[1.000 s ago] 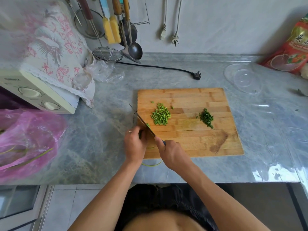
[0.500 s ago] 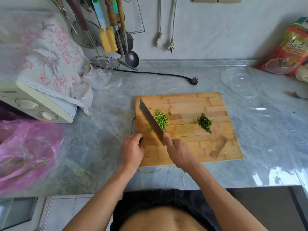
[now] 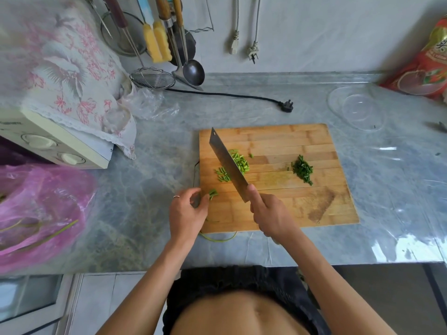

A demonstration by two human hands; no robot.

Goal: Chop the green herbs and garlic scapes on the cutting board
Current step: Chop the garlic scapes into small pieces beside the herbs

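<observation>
Head view:

- The cleaver [image 3: 228,165] is gripped by its handle in the right hand [image 3: 272,216], fingers wrapped fully round, thumb laid near the heel of the blade. The blade is held flat-side up and tilted, over the left part of the cutting board [image 3: 278,209].
- A short bundle of garlic scape ends [image 3: 213,194] is pinched between thumb and fingertips of the left hand [image 3: 186,213] at the board's left edge. A ring is worn on this hand.
- Cut scape pieces [image 3: 238,162] are piled partly beneath the blade; a smaller batch [image 3: 222,176] lies just left of it. The chopped dark herbs [image 3: 302,169] are heaped well apart, toward the board's right.
- A thin scape stem [image 3: 219,238] is curled on the table [image 3: 150,189], just off the board's near edge.
- Risk, judged: the pinched bundle is very short, so the left fingertips would be close to the edge on the next cut; a nick is likely if the tips are not tucked back.
- Risk, judged: the bundle sits at the very board edge; cut pieces could roll off onto the table.
- Risk, judged: a sweep with the tilted blade could scatter the scape pile or push it into the herbs.
- Risk, judged: the stray stem could be overlooked and left unchopped.
</observation>
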